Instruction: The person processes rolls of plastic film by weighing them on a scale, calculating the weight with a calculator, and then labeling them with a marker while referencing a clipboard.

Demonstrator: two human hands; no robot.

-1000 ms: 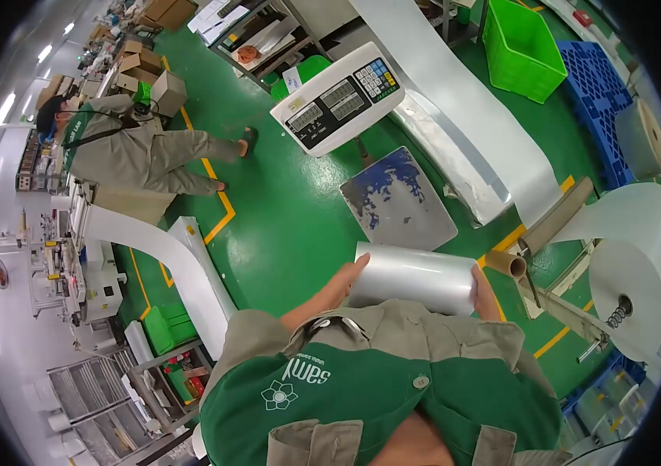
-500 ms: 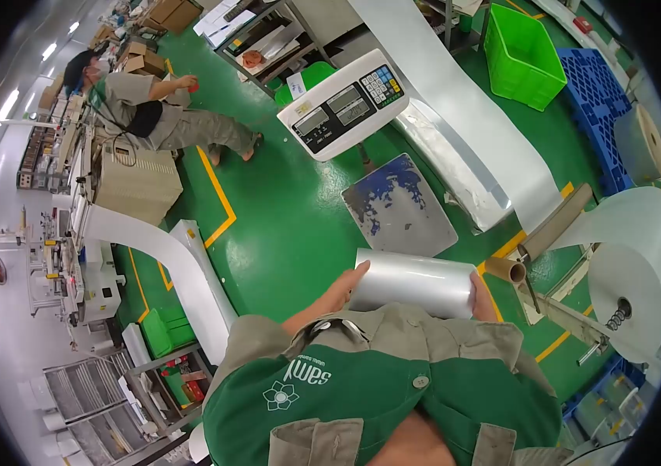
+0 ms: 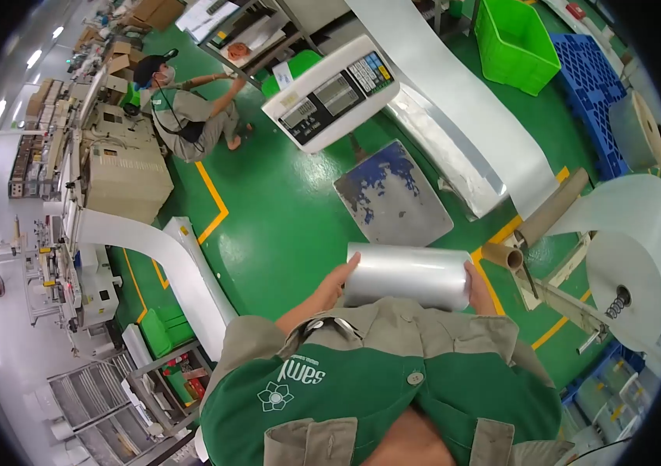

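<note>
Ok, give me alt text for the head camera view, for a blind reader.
A person holds a silvery film roll by its ends between left hand and right hand, above a green floor with a platform scale. A co-worker leans toward shelving further off.

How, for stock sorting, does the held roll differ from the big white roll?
The held roll is shiny silver, the big roll matte white. The held roll is smaller than the big roll. Left hand and right hand grip the held roll; a shaft carries the big roll. Both are cylinders.
</note>
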